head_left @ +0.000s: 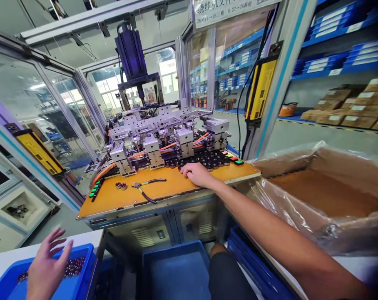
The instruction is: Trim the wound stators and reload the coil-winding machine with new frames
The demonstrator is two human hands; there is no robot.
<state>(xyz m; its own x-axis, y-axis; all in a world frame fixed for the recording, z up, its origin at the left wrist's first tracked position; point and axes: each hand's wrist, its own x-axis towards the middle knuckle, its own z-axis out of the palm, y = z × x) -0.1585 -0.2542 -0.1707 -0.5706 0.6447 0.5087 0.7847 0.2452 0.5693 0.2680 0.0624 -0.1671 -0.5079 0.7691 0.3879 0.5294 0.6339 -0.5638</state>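
Observation:
My left hand is raised over a blue bin at the lower left, its fingers spread and nothing in them. Small dark and copper-coloured parts lie in that bin. My right hand rests low on the orange worktop, its fingers curled at the near edge of a cluster of black round parts. Whatever those fingers hold, if anything, is hidden. Left of this hand lie splayed cutting pliers with dark handles. A pair of small metallic ring parts sits beside the pliers.
A multi-station winding machine stands behind the worktop. Green buttons line the left edge; green and red ones sit at right. Yellow safety sensors flank the frame. A blue tray is below, a plastic-lined carton at right.

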